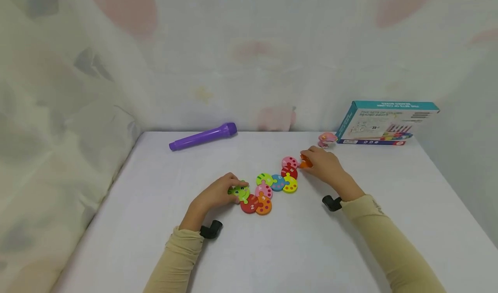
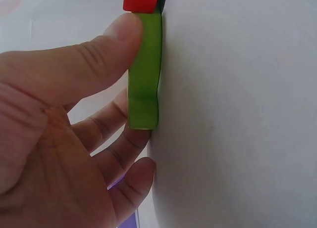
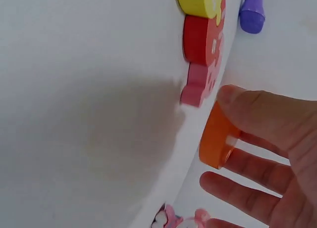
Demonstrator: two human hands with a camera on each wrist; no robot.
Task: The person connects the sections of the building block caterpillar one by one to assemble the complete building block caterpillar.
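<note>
A chain of round, numbered caterpillar puzzle pieces (image 1: pixel 278 182) winds across the table, in red, orange, pink, green, blue and yellow. Its green head piece (image 1: pixel 241 192) with a smiling face sits at the left end, gripped between thumb and fingers of my left hand (image 1: pixel 218 192); the left wrist view shows the thumb on its green edge (image 2: pixel 144 69). At the far end, beside the pink piece (image 1: pixel 289 162), my right hand (image 1: pixel 324 165) pinches an orange piece (image 3: pixel 218 136). In the right wrist view this orange piece stands apart from the pink one, tilted.
A purple toy microphone (image 1: pixel 203 137) lies at the back left. Behind my right hand stand a small pink toy figure (image 1: pixel 327 139) and a box with a teal top edge (image 1: pixel 385 123). Patterned fabric (image 1: pixel 249 59) hangs along the table's back edge.
</note>
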